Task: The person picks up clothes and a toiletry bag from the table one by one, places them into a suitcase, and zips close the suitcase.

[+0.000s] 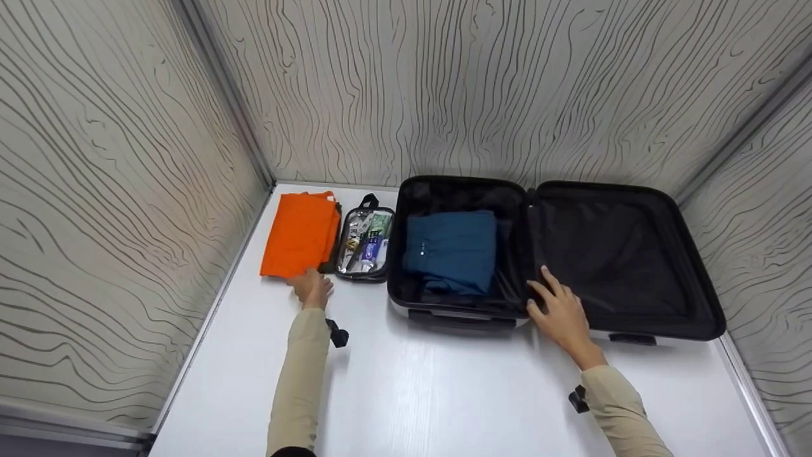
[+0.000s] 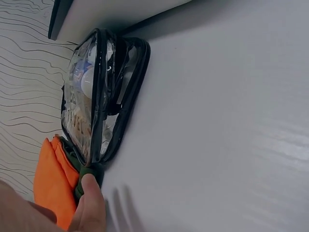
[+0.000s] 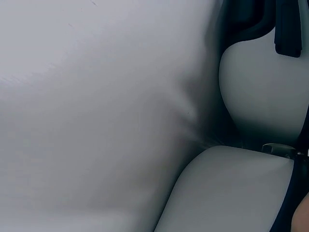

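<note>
My left hand [image 1: 311, 287] is at the front edge of a folded orange garment [image 1: 298, 235], fingertips right at the cloth. In the left wrist view a straight finger [image 2: 92, 203] lies beside dark green fabric [image 2: 85, 181] under the orange cloth. Just right of it stands a clear toiletry bag [image 1: 366, 244] with black trim, holding a tube and other small items. My right hand [image 1: 561, 314] rests with spread fingers on the inner edge of an open black-lined suitcase [image 1: 469, 306], near its hinge. A folded blue garment [image 1: 451, 251] lies in the suitcase's left half.
The suitcase's right half [image 1: 615, 254] lies flat with a dark lining, reaching toward the right wall. Wood-grain patterned panels [image 1: 406, 89] enclose the white table [image 1: 412, 387] at the back and both sides.
</note>
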